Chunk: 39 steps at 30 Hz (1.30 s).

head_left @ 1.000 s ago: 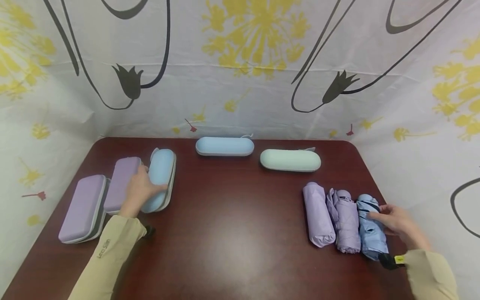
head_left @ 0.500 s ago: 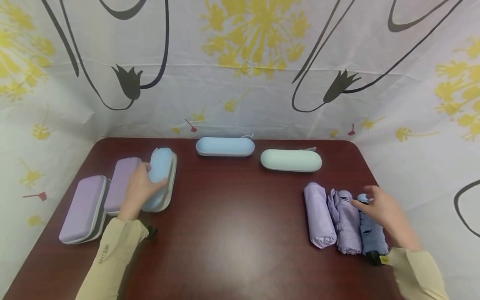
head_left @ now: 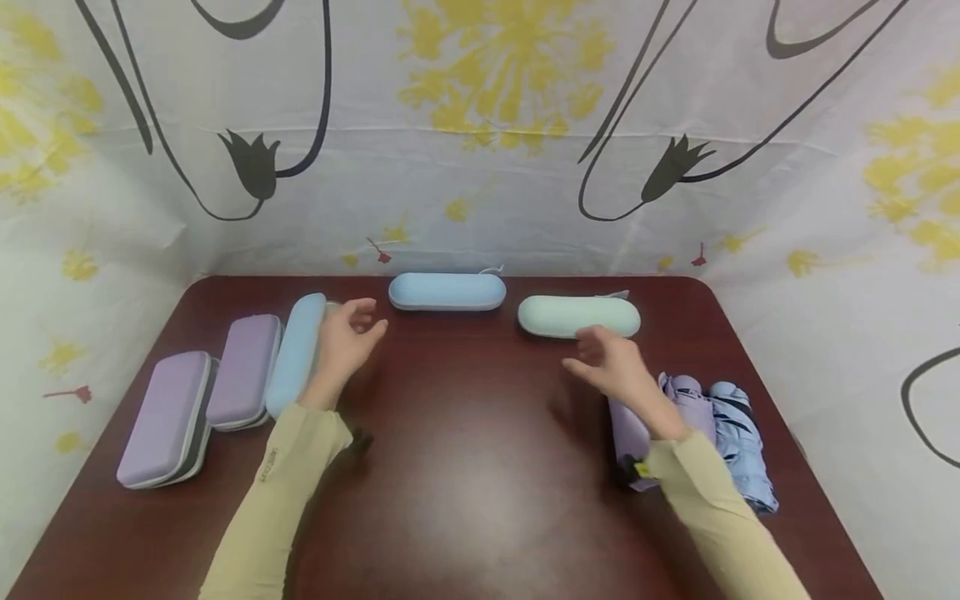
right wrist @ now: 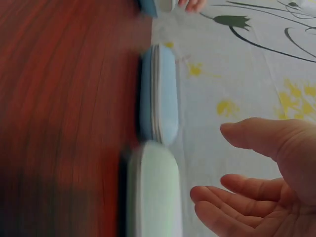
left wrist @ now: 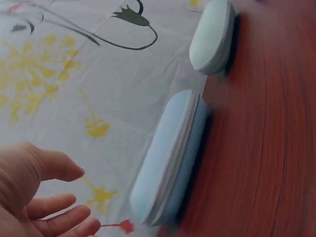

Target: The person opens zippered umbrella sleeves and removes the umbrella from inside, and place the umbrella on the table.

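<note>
My left hand (head_left: 347, 337) hovers over the right side of a light-blue zip case (head_left: 297, 354), its fingers relaxed and holding nothing. In the left wrist view that hand (left wrist: 47, 197) has its thumb apart from the fingers. My right hand (head_left: 615, 367) is just in front of a mint-green zip case (head_left: 570, 315) and overlaps its lower edge. The right wrist view shows the right hand (right wrist: 266, 177) open beside the mint-green case (right wrist: 158, 192), with nothing in its grasp. Another light-blue zip case (head_left: 447, 292) lies at the table's back edge, between the hands.
Two purple zip cases (head_left: 243, 367) lie at the left. Folded umbrellas, purple ones (head_left: 693, 402) and a blue one (head_left: 742, 454), lie side by side at the right, partly hidden by my right arm. A patterned cloth (head_left: 465, 200) hangs behind the dark-red table (head_left: 465, 467).
My left hand has come off the left blue case and moved right; that case now sits closer to the purple one. My right hand has left the blue umbrella and moved left and back.
</note>
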{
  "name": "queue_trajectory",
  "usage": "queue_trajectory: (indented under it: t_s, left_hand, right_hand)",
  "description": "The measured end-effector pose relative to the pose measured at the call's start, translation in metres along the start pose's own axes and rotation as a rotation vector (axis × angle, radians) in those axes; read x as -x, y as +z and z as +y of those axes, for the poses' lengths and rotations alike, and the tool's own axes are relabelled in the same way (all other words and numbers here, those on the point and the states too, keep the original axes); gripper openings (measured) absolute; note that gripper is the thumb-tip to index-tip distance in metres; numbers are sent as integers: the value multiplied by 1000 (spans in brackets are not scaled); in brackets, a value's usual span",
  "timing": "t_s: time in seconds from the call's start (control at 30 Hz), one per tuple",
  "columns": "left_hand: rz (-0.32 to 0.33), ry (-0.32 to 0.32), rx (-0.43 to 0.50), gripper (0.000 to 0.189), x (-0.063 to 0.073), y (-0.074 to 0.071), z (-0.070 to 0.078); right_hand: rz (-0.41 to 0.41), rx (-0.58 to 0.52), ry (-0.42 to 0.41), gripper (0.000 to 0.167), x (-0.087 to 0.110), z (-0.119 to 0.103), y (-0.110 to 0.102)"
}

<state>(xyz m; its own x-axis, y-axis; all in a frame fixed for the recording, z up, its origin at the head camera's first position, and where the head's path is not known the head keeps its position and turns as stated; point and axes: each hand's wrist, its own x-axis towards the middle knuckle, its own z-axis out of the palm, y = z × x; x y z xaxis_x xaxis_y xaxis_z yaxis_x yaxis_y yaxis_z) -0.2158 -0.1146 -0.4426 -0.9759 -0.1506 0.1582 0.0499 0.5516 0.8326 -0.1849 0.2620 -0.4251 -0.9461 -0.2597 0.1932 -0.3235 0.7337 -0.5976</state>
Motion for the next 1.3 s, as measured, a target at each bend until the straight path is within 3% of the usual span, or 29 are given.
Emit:
queue_trajectory:
  t_s: [0.2,0.43,0.67,0.97,1.3]
  left_hand:
    - [-35,-242,241,45,-20,19,-7]
    - [2,-395,442,54,-44,34,-11]
    - [7,-480,469,56,-65,44,-15]
    - [23,-566,506,57,-73,51,-16]
    - [-25,-565,501,58,-74,58,-17]
  right_hand:
    - [-30,-39,14,45,-40,-17,45]
    - [15,-88,106,54,-81,-27,82]
    - [70,-156,164,59,-115,-33,100]
    - [24,-196,297,62,-131,-33,111]
    - [43,-240,397,59,-146,-28,113]
